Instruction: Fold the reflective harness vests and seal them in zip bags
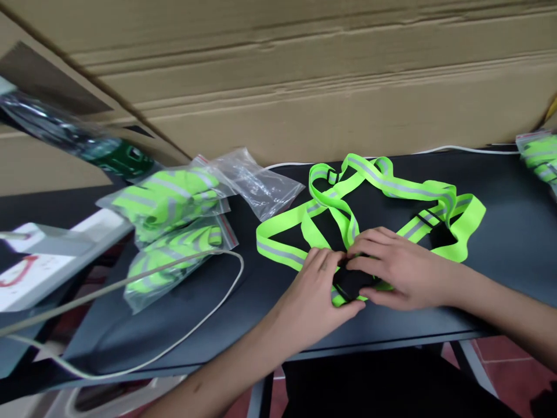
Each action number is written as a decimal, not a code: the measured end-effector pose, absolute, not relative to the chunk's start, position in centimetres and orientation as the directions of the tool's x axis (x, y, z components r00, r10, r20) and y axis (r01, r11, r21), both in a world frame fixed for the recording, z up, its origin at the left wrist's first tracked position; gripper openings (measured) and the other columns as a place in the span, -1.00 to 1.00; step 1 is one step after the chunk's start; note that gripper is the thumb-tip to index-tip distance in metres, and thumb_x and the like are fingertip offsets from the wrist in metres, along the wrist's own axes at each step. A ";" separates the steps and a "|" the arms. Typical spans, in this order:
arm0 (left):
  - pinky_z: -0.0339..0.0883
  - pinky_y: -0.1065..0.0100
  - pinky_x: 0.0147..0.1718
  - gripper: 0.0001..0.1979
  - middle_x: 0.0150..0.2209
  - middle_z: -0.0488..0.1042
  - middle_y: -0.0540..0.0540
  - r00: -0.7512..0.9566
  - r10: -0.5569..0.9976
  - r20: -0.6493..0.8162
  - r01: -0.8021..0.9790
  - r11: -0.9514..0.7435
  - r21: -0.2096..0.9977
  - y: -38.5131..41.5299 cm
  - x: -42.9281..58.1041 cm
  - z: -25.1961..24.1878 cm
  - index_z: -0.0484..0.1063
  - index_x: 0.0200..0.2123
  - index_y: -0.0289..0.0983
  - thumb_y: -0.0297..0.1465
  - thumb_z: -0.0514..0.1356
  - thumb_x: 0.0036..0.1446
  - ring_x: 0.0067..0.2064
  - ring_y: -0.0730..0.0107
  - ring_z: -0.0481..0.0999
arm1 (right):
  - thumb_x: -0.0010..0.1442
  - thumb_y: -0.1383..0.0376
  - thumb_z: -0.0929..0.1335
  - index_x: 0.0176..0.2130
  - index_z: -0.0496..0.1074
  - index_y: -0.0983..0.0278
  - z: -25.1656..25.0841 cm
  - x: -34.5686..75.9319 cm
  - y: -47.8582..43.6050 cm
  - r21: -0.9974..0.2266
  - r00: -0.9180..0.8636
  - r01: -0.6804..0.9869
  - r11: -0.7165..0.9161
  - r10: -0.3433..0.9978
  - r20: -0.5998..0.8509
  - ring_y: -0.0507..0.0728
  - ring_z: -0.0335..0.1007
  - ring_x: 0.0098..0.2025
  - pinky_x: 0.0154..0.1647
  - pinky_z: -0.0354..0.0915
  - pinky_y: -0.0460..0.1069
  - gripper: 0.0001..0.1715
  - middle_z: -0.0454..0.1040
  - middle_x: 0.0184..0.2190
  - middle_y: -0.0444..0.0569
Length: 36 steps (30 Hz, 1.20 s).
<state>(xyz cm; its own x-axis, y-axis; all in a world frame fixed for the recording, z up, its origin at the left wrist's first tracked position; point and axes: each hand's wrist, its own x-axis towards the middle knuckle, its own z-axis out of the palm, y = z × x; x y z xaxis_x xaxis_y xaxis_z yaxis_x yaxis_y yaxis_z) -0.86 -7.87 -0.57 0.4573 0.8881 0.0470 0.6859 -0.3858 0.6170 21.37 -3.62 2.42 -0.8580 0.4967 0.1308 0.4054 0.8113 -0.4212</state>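
A neon-yellow reflective harness (391,184) with grey stripes lies spread in loops on the dark table. My left hand (319,284) and my right hand (398,270) meet at its near edge. Between them is a black buckle (354,283), gripped from the left by my left thumb and fingers and from the right by my right ones. Fingers partly cover it, so I cannot tell whether its halves are joined. Black strap adjusters (427,218) show on the harness straps.
Left of the harness lie bagged harnesses (167,200) and a flat clear bag (256,183). A bottle (117,155) leans behind them. At far left are a white power strip (56,255) and a looping cable (209,316). Cardboard (304,87) walls the back; another bagged harness (542,157) sits right.
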 end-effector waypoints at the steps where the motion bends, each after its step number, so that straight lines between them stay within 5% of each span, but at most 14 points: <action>1: 0.42 0.00 -0.06 -0.55 -0.12 0.42 -0.17 0.454 0.890 0.041 0.687 -0.378 0.620 -7.9 -0.9 -0.6 0.35 -0.07 -0.26 -0.28 0.40 0.01 -0.03 0.04 0.41 | 0.29 0.19 0.35 0.00 0.46 0.29 2.2 20.8 -3.0 -0.435 -0.885 0.370 0.821 0.454 0.104 0.30 0.31 0.07 0.08 0.28 0.23 -0.67 0.48 -0.03 0.12; 13: 0.41 0.05 -0.11 -0.59 -0.16 0.40 -0.15 0.439 0.892 0.109 0.660 -0.403 0.635 -8.3 -2.0 -1.6 0.38 -0.14 -0.25 -0.29 0.42 -0.03 -0.08 0.08 0.38 | 0.01 0.24 0.38 -0.20 0.47 0.32 -1.2 19.8 -1.7 -0.489 -0.894 0.229 0.842 0.381 0.237 0.29 0.31 0.02 0.10 0.22 0.22 -0.68 0.47 -0.03 0.14; 20: 0.40 0.03 -0.04 -0.55 -0.13 0.38 -0.17 0.439 0.895 0.077 0.676 -0.385 0.628 -8.2 -2.0 -1.3 0.37 -0.03 -0.31 -0.35 0.38 0.01 -0.04 0.08 0.37 | 0.04 0.31 0.34 -0.21 0.40 0.27 -1.0 20.7 -0.9 -0.460 -0.900 0.246 0.853 0.377 0.218 0.26 0.39 0.02 0.16 0.22 0.24 -0.76 0.49 0.01 0.10; 27: 0.43 0.28 -0.17 -0.73 -0.14 0.32 -0.15 0.461 0.844 0.275 0.619 -0.528 0.581 -9.0 -5.3 -1.2 0.41 -0.10 -0.29 -0.47 0.28 0.09 -0.11 0.26 0.43 | 0.02 0.36 0.32 -0.12 0.34 0.21 0.9 25.4 -0.4 -0.452 -0.816 0.238 0.860 0.429 0.388 0.33 0.43 0.08 0.03 0.38 0.29 -0.64 0.49 0.00 0.14; 30: 0.44 0.28 -0.11 -0.74 -0.06 0.35 -0.16 0.412 0.807 0.422 0.619 -0.588 0.521 -9.5 -7.2 -0.6 0.40 -0.13 -0.27 -0.49 0.27 0.07 -0.04 0.23 0.48 | 0.03 0.39 0.36 -0.11 0.38 0.17 1.0 27.7 -1.5 -0.487 -0.634 0.334 0.807 0.575 0.517 0.37 0.46 0.06 -0.02 0.41 0.31 -0.63 0.50 -0.01 0.12; 32: 0.43 0.23 -0.04 -0.76 -0.01 0.37 -0.16 0.295 0.830 0.474 0.656 -0.536 0.531 -9.9 -8.2 -0.4 0.42 -0.14 -0.24 -0.48 0.26 0.09 0.00 0.19 0.49 | 0.06 0.39 0.38 -0.12 0.44 0.14 0.7 29.1 -2.5 -0.632 -0.331 0.393 0.668 0.744 0.580 0.43 0.46 0.07 0.04 0.38 0.38 -0.66 0.52 -0.01 0.11; 36: 0.42 0.21 -0.05 -0.86 0.02 0.45 -0.11 -0.059 0.889 0.453 0.648 -0.311 0.695 -10.5 -9.6 -1.1 0.47 -0.16 -0.19 -0.45 0.20 0.19 0.01 0.18 0.50 | 0.20 0.24 0.32 -0.20 0.55 0.05 0.2 31.4 -4.1 -0.917 0.262 0.203 0.342 0.884 0.388 0.54 0.34 0.22 0.18 0.26 0.53 -0.78 0.54 -0.02 0.02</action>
